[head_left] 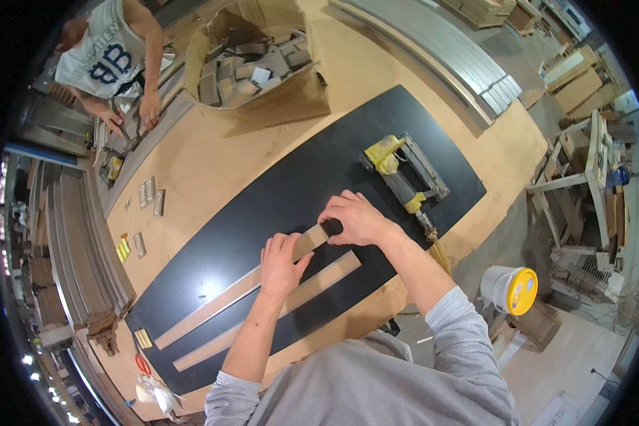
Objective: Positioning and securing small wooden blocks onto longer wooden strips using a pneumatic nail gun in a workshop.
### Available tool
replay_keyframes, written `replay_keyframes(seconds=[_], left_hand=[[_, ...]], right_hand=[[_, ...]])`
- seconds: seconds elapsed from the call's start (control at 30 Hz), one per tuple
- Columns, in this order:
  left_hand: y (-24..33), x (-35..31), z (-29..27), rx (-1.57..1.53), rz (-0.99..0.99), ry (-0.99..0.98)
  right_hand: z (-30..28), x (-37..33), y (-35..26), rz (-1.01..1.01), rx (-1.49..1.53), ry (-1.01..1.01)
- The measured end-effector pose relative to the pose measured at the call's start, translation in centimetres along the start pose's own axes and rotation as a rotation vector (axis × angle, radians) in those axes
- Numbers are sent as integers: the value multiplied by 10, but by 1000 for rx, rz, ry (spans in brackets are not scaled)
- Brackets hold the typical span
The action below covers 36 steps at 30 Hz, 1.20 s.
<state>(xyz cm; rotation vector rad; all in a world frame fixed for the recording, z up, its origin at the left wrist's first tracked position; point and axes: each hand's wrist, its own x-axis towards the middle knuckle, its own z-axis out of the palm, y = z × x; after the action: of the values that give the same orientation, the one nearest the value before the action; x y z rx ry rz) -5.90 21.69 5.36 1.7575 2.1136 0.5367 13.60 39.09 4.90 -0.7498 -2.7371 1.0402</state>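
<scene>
The far strip (211,307) lies flat on the black panel (277,192), its right end section running directly under both hands. The left hand (280,264) is set over the strip near that end; the right hand (355,220) is at the end itself. The left grip is closed across the strip, fingers on the far side, thumb on the near side. The right grip is closed on a dark end piece (331,227) at the tip of the strip; whether this piece is joined to the strip cannot be told.

Both forearms enter from the lower edge, with grey sleeves pushed up toward the elbow. The left forearm rises steeply and crosses above the near strip (323,282); the right forearm slants inward from the right. The fingers of both hands are bent.

Both strips are long, narrow and straight, with a flat tan face; a pale, bright edge shows along the far strip. They lie apart and roughly parallel. The panel is smooth, with a glossy reflection and curved long edges, and rests on a tan table (213,163). A yellow and dark nail gun (402,188) lies on the panel, beyond the right hand.
</scene>
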Motion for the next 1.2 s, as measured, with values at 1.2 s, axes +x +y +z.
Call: replay_keyframes(seconds=[1.2], left_hand=[[-6,14,-5,-28,74,-32]], right_hand=[[6,-1,7,1,-5,22]])
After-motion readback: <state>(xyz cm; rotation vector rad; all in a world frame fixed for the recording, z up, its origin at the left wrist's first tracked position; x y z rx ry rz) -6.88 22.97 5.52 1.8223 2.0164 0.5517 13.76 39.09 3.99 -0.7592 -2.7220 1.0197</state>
